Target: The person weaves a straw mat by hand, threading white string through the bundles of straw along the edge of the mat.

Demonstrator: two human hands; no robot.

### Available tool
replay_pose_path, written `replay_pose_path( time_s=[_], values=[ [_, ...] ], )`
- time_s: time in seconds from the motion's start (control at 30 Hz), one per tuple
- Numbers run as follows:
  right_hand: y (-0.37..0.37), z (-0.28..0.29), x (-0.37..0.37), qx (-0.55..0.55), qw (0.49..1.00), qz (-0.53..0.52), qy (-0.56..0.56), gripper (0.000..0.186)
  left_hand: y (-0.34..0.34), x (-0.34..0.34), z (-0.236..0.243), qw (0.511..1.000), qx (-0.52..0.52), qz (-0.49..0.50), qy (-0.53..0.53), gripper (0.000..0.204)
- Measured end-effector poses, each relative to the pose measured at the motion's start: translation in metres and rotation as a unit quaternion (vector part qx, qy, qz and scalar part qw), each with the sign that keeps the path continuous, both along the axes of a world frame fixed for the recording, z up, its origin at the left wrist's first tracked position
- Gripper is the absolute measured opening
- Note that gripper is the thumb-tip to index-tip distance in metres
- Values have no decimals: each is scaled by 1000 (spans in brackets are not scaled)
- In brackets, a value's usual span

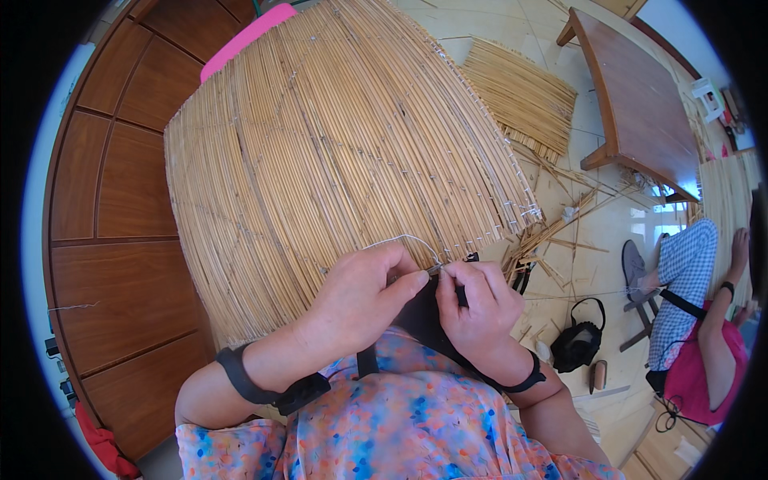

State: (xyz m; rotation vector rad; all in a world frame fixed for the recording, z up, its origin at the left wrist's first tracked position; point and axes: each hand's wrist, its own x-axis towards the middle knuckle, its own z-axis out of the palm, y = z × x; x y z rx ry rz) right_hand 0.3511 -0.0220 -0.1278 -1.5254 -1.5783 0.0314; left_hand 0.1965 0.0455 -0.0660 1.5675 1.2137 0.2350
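A large mat of straw-coloured reeds (336,152), bound with rows of thin stitching, spreads out before me. At its near edge my left hand (360,288) is closed, thumb against bent fingers; what it grips there is hidden. Close beside it, my right hand (480,304) pinches a thin white string (408,237) between thumb and fingertips. This string arches over the reeds from behind my left hand to my right fingertips. White knots line the mat's right corner. Both wrists wear black bands.
Brown wooden cabinets (120,216) stand at left. Something pink (248,36) shows behind the mat. On the tiled floor at right lie a smaller reed mat (524,92), loose reeds (552,232) and a black bag (578,336). Farther are a wooden table (636,96) and a seated person (696,320).
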Motion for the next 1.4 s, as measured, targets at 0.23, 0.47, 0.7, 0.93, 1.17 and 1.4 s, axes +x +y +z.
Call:
replay_pose_path(
  time_s=[0.23, 0.47, 0.7, 0.93, 1.17, 1.4],
  values=[
    [-1, 4, -1, -16, 1000, 21, 9, 19, 0, 2, 3, 1000, 19, -7, 19, 21],
    [2, 1, -1, -1, 999, 31, 34, 19, -1, 3, 7, 999, 37, -16, 25, 20],
    [3, -4, -2, 23, 999, 27, 32, 19, -3, 1, 3, 996, 74, -33, 26, 16],
    [5, -5, -1, 28, 999, 24, 31, 18, 0, 4, 6, 994, 83, -46, 46, 18],
    [5, -4, -1, 27, 999, 27, 33, 18, -2, 4, 3, 995, 86, -31, 25, 18],
    [4, 0, -2, 38, 998, 38, 36, 18, 4, 2, 8, 998, 49, -24, 22, 13]
  ],
)
